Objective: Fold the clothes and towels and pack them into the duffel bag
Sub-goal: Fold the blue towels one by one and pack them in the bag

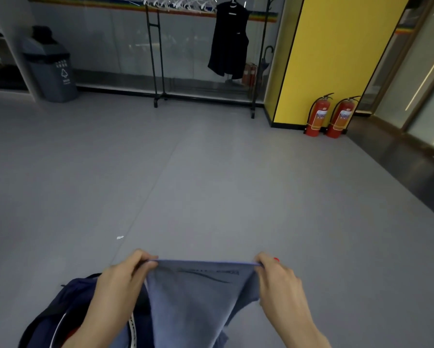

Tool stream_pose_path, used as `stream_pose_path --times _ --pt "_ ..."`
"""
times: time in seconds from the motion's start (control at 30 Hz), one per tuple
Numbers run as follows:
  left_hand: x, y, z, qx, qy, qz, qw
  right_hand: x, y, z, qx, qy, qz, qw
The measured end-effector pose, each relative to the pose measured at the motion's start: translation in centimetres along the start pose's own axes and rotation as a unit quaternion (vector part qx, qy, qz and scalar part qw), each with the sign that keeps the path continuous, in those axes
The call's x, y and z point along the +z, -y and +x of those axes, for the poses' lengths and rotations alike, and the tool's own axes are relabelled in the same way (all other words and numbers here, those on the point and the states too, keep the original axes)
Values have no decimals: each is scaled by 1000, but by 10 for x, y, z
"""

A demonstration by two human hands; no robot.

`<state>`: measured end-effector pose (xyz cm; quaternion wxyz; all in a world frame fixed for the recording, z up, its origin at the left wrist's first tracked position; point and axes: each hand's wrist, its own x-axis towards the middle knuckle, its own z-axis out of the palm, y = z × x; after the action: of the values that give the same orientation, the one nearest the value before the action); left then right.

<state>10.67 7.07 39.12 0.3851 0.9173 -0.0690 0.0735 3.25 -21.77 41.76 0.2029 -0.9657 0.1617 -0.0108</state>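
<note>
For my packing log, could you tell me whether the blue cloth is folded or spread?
Spread: the blue cloth hangs from its taut top edge, pinched at each corner by left hand and right hand.

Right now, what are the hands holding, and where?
A blue cloth, stretched by its top edge: the left hand pinches the left corner, the right hand the right corner.

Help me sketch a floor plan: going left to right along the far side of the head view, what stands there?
grey bin → black garment → first fire extinguisher → second fire extinguisher. The rack and the yellow pillar each overlap others in that line, so they are left out.
</note>
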Motion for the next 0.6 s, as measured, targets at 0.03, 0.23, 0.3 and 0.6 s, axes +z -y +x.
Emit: stream_pose_path --times 0.03,0.23,0.3,0.6 --pt "2 2 2 2 -4 1 1000 1 -3 1 0 2 11 1000" --pt "20 8 12 7 -24 1 1000 18 -28 10 -16 -34 62 997" --pt "29 14 15 3 -13 4 1000 28 -38 14 -22 -42 58 997" --pt "48 14 50 11 58 28 998 17 -49 63 -84 -57 47 994"
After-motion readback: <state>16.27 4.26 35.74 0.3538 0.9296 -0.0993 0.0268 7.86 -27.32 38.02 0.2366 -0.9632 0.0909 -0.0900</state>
